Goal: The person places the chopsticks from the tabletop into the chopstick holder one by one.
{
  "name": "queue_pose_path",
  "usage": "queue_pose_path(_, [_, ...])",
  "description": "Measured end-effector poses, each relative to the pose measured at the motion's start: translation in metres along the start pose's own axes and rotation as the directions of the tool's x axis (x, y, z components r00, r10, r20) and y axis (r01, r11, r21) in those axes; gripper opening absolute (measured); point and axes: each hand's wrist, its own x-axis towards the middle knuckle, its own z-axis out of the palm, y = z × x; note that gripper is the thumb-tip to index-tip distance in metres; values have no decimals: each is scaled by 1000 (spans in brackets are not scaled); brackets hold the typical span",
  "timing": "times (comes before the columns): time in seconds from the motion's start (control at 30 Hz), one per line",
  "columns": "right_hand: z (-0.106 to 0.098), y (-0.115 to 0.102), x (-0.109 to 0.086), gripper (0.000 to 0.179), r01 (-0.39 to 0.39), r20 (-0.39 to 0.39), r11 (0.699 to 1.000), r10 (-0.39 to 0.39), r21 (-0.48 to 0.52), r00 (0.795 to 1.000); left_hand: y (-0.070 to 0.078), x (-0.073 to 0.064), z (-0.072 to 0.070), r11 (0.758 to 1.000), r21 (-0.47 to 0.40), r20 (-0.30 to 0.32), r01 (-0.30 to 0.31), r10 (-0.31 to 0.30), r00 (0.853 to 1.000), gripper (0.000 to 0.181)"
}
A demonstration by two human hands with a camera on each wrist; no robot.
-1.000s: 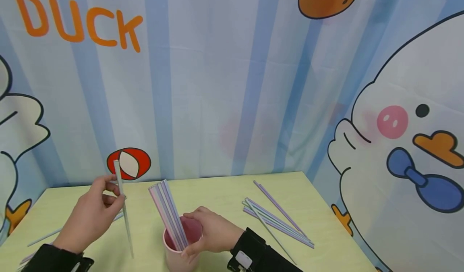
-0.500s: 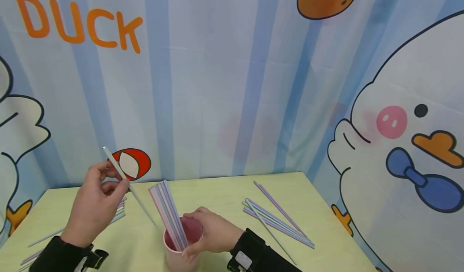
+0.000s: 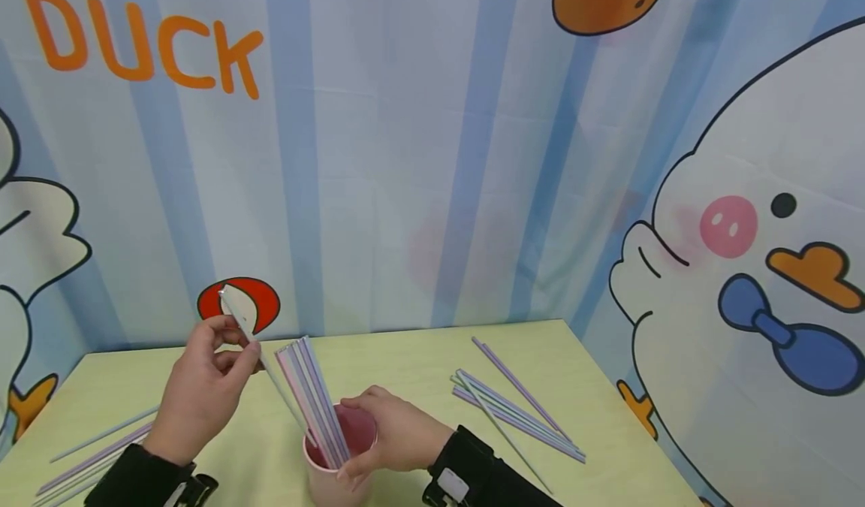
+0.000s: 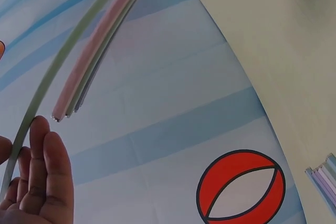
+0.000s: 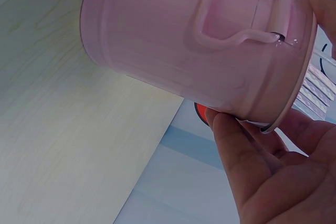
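While the right hand (image 3: 399, 428) is gripping a pink pail (image 3: 331, 484), the left hand (image 3: 206, 383) is pinching a pale straw (image 3: 278, 383) that is slanting toward the right hand and, seemingly light and bendable, calling for gentle mid-length pinching.

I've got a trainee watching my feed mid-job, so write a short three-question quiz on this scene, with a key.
1. Multiple choice: what does the right grip hold?
A) The table edge
B) The pink container
C) Nothing

2. True or false: the straw in the left grip lies flat on the table.

3. Fill in the blank: among the loose straws to the right of the container, a pale ____ one lies across others.

Key:
1. B
2. False; the left grip holds it raised and tilted.
3. green
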Motion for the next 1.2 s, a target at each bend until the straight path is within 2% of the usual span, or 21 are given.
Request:
queue_pose_path(0.27, [1, -1, 0, 85, 12, -10, 1000, -12, -20, 1000, -11, -4, 12, 999, 21, 67, 46, -48, 997, 53])
queue_pose_path(0.5, [1, 0, 0, 85, 17, -8, 1000, -18, -9, 1000, -19, -9, 24, 992, 100, 101, 80, -91, 991, 53])
queue_pose_path(0.77, [1, 1, 0, 85, 29, -6, 1000, -29, -7, 1000, -26, -13, 32, 977, 171, 169, 128, -157, 973, 42])
queue_pose_path(1.2, [2, 4, 1, 86, 35, -10, 999, -35, -11, 999, -34, -19, 35, 977, 169, 288, 128, -173, 942, 25])
